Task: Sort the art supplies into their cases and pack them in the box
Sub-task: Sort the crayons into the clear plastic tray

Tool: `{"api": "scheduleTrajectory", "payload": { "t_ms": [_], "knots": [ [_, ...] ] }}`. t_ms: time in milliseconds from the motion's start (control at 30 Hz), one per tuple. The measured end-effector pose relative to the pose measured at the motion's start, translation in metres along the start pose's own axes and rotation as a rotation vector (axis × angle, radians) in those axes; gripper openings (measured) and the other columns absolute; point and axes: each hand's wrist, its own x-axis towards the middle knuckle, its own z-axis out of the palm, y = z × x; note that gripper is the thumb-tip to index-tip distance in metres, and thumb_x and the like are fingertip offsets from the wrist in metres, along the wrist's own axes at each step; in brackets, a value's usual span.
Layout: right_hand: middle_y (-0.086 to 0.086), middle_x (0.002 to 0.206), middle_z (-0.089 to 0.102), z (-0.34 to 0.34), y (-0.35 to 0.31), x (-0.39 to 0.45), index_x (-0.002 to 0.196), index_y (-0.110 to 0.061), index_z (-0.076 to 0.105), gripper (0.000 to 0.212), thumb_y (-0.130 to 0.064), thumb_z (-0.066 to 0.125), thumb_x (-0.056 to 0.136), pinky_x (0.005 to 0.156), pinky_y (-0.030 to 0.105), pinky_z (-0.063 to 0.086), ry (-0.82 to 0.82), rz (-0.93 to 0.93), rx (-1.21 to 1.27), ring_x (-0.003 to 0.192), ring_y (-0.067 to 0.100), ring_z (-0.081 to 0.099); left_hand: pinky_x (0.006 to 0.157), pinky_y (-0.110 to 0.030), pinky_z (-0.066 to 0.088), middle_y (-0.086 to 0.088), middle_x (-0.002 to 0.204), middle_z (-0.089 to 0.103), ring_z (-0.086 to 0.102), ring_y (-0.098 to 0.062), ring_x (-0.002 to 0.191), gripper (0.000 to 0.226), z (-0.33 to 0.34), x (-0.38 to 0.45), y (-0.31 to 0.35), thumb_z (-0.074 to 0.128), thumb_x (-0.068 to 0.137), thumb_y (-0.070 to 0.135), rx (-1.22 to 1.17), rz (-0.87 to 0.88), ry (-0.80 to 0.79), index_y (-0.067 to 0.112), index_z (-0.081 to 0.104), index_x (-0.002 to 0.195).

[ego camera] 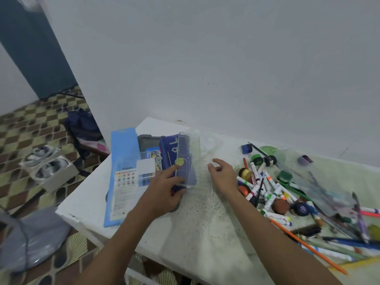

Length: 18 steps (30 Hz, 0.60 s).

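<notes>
L hand (164, 189) gripping clear case (188, 159), R hand (223, 174) loose, empty, beside markers (265, 188)

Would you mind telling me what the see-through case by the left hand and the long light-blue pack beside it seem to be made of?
The see-through case looks like hard clear plastic, glossy: the navy pouch shows through it and its edges catch light. The light-blue pack appears to be printed card, possibly under clear plastic; blur leaves that open.
</notes>
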Motion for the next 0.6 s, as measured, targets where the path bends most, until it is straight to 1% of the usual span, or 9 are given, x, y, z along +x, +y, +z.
{"api": "scheduleTrajectory", "payload": {
  "t_ms": [33,100,133,200,300,400,467,533,600],
  "knots": [
    [0.006,0.096,0.066,-0.003,0.000,0.002,0.129,-0.016,0.057,0.039,-0.029,0.057,0.093,0.065,0.010,0.044,-0.012,-0.014,-0.025,0.078,0.007,0.058,0.096,-0.044,0.044,0.004,0.145,0.042,0.043,-0.025,0.122,0.031,0.001,0.001,0.000,0.061,0.082,0.041,0.009,-0.015,0.011,0.025,0.066,0.109],
    [0.010,0.121,0.062,-0.008,0.002,0.005,0.129,-0.015,0.058,0.040,-0.031,0.059,0.092,0.084,0.019,0.043,-0.037,-0.047,-0.064,0.104,0.015,0.058,0.096,-0.045,0.043,0.006,0.147,0.039,0.041,-0.024,0.123,0.039,0.003,0.004,0.002,0.055,0.081,0.051,0.011,-0.038,0.033,0.029,0.063,0.112],
    [0.010,0.126,0.059,-0.010,0.003,0.006,0.130,-0.015,0.057,0.041,-0.031,0.060,0.091,0.089,0.023,0.042,-0.053,-0.051,-0.075,0.112,0.018,0.056,0.096,-0.046,0.044,0.007,0.146,0.040,0.041,-0.023,0.123,0.042,0.004,0.005,0.004,0.052,0.081,0.054,-0.001,-0.053,0.035,0.029,0.063,0.112],
    [0.011,0.131,0.055,-0.012,0.003,0.006,0.133,-0.014,0.053,0.046,-0.031,0.060,0.091,0.094,0.029,0.042,-0.083,-0.039,-0.086,0.116,0.021,0.054,0.093,-0.048,0.048,0.005,0.143,0.044,0.044,-0.024,0.122,0.043,0.005,0.010,0.008,0.050,0.083,0.054,-0.037,-0.080,0.057,0.026,0.064,0.112],
    [0.012,0.135,0.051,-0.016,0.000,0.006,0.137,-0.015,0.048,0.051,-0.032,0.060,0.090,0.102,0.039,0.042,-0.088,-0.051,-0.136,0.121,0.025,0.051,0.095,-0.047,0.048,0.000,0.137,0.050,0.043,-0.024,0.126,0.043,0.008,0.019,0.014,0.056,0.087,0.047,-0.057,-0.119,0.094,0.019,0.061,0.120],
    [0.012,0.134,0.051,-0.025,-0.006,0.003,0.137,-0.016,0.048,0.051,-0.032,0.060,0.090,0.102,0.041,0.042,-0.066,-0.076,-0.143,0.121,0.024,0.050,0.101,-0.047,0.044,-0.001,0.134,0.051,0.043,-0.025,0.125,0.043,0.010,0.033,0.024,0.059,0.089,0.042,-0.014,-0.135,0.096,0.017,0.058,0.124],
    [0.010,0.129,0.053,-0.038,-0.008,-0.001,0.136,-0.018,0.049,0.050,-0.031,0.061,0.090,0.095,0.033,0.044,-0.035,-0.092,-0.135,0.112,0.020,0.053,0.103,-0.047,0.040,-0.002,0.134,0.052,0.045,-0.026,0.124,0.039,0.012,0.045,0.037,0.059,0.090,0.037,-0.006,-0.132,0.125,0.016,0.060,0.123],
    [0.007,0.125,0.055,-0.057,-0.009,-0.004,0.135,-0.019,0.050,0.048,-0.031,0.061,0.089,0.085,0.025,0.043,-0.001,-0.092,-0.123,0.102,0.015,0.055,0.104,-0.046,0.038,-0.002,0.134,0.052,0.046,-0.024,0.123,0.035,0.015,0.059,0.057,0.058,0.091,0.036,-0.025,-0.092,0.151,0.018,0.063,0.120],
    [0.005,0.120,0.058,-0.082,-0.008,-0.010,0.133,-0.020,0.051,0.047,-0.031,0.062,0.089,0.082,0.024,0.044,0.034,-0.082,-0.105,0.097,0.013,0.057,0.101,-0.042,0.040,-0.003,0.131,0.054,0.049,-0.022,0.118,0.032,0.023,0.075,0.079,0.057,0.091,0.033,-0.073,-0.019,0.134,0.018,0.065,0.117]
  ]
}}
